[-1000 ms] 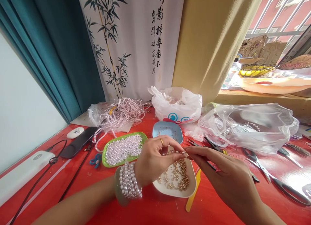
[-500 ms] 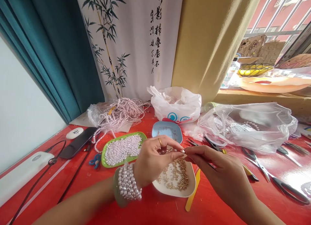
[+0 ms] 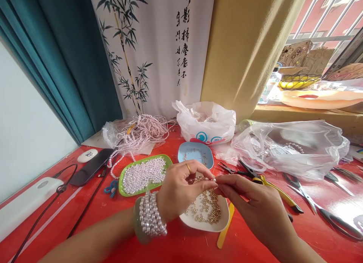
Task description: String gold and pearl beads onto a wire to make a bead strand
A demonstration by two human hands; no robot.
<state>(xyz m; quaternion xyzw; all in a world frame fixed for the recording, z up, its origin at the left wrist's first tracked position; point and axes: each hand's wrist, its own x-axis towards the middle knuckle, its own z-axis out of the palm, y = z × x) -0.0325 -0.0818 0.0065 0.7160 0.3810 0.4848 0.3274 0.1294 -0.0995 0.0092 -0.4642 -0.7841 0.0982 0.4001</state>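
Note:
Above the white dish (image 3: 195, 226) of small gold beads (image 3: 214, 208), both hands meet at the fingertips. My left hand (image 3: 177, 191), with a ring and a wrist wrapped in pearl strands (image 3: 151, 213), pinches a small white pearl bead (image 3: 214, 180) between thumb and forefinger. My right hand (image 3: 255, 202) is closed in a pinch right beside that bead; whatever its fingertips hold is too small to make out. A green tray (image 3: 120, 189) of pink-white pearls (image 3: 143, 174) lies left of the hands. Behind them sits a blue dish (image 3: 195, 151) with tiny metal pieces in it.
Pliers (image 3: 280, 193) and scissors (image 3: 304, 196) lie to the right. A yellow stick (image 3: 225, 231) rests by the white dish. Pearl strands (image 3: 141, 130), a white bag (image 3: 205, 123) and a clear bag (image 3: 295, 145) stand behind. A black cable (image 3: 39, 213) runs at left.
My right hand has shifted slightly, uncovering more of the yellow-handled pliers. My fingertips have moved a little and stay together at the pearl bead.

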